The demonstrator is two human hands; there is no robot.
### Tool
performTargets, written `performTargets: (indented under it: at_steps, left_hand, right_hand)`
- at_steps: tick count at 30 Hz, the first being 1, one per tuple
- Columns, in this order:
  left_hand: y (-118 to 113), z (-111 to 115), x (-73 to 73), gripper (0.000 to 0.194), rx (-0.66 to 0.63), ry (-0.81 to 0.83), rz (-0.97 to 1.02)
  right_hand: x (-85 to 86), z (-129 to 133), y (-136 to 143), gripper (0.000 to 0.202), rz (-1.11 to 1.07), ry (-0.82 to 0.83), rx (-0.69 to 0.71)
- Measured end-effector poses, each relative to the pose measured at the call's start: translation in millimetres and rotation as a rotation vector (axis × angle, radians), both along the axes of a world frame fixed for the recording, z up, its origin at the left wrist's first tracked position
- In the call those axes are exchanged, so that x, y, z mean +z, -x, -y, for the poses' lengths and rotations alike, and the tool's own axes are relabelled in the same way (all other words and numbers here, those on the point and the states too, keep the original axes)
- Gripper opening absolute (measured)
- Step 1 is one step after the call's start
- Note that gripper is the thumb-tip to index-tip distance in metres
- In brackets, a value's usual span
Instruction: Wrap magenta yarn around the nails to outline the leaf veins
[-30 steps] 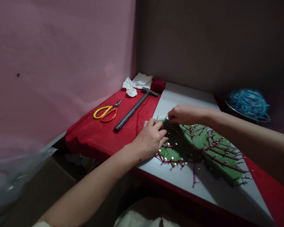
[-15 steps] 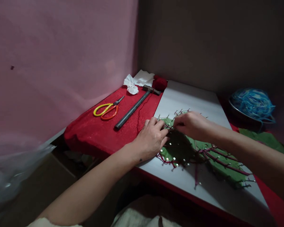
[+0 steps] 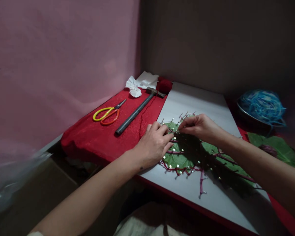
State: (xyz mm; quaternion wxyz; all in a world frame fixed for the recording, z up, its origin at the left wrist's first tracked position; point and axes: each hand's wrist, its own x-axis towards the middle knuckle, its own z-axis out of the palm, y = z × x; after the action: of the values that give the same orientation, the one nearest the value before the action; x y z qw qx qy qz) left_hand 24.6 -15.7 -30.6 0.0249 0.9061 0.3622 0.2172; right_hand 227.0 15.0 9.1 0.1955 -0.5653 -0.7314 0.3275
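Observation:
A green leaf [image 3: 178, 161] lies on a white board [image 3: 193, 95], ringed by several upright nails. Dark red yarn [image 3: 170, 169] zigzags round the nails on the near edge, and purple strands cross the leaf. My left hand [image 3: 153, 144] rests on the leaf's left edge, fingers bent and slightly apart among the nails. Thumb and forefinger of my right hand [image 3: 199, 127] pinch together near the nails at the upper middle, on yarn too thin to follow clearly. A loose red strand runs from a red yarn ball [image 3: 164, 85] down towards my left hand.
On the red cloth [image 3: 100, 141] left of the board lie a hammer [image 3: 137, 111], scissors [image 3: 109, 113] and crumpled white paper [image 3: 133, 87]. A bowl of blue yarn [image 3: 262, 106] stands at right. Another leaf [image 3: 282, 152] bears a purple yarn ball [image 3: 267, 150]. Walls stand behind and left.
My right hand has turned slightly, its pinching fingers showing more clearly near the nails. My left hand stays on the leaf. The view has shifted a little, moving most things left.

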Motion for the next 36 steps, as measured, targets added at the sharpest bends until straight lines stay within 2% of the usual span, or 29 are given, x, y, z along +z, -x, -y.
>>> performTargets:
  at_steps: [2, 6, 9, 12, 16, 22, 25, 29, 36]
  left_hand:
    - [0.0, 0.0, 0.8, 0.029, -0.001, 0.005, 0.002]
    - [0.2, -0.1, 1.5, 0.029, -0.005, 0.018, -0.002]
    - [0.5, 0.0, 1.5, 0.029, -0.005, 0.023, 0.006]
    - [0.7, 0.9, 1.8, 0.029, -0.002, 0.032, 0.032]
    - [0.9, 2.4, 2.2, 0.029, 0.027, 0.034, 0.065]
    - [0.4, 2.2, 2.7, 0.033, 0.022, 0.004, 0.041]
    - [-0.9, 1.6, 4.6, 0.037, 0.027, -0.008, -0.01]
    - [-2.3, 0.7, 7.9, 0.038, 0.04, -0.053, -0.099]
    - [-1.4, -1.3, 11.2, 0.041, 0.007, -0.06, -0.143]
  right_hand:
    - [-3.2, 2.8, -3.1, 0.016, 0.041, -0.131, 0.065]
    - [-8.8, 4.1, -12.4, 0.024, 0.164, -0.476, 0.348]
    - [-8.8, 2.3, -18.6, 0.027, 0.226, -0.596, 0.464]
    - [-3.8, -0.6, -20.5, 0.03, 0.286, -0.592, 0.544]
    - [5.2, -5.9, -17.0, 0.032, 0.349, -0.486, 0.579]
    - [11.6, -14.3, -10.6, 0.037, 0.386, -0.257, 0.512]
    - [12.6, -15.4, -8.1, 0.037, 0.451, -0.216, 0.474]
    - [8.4, -10.9, -10.5, 0.036, 0.489, -0.269, 0.493]
    - [-5.3, 0.9, -22.0, 0.03, 0.509, -0.552, 0.613]
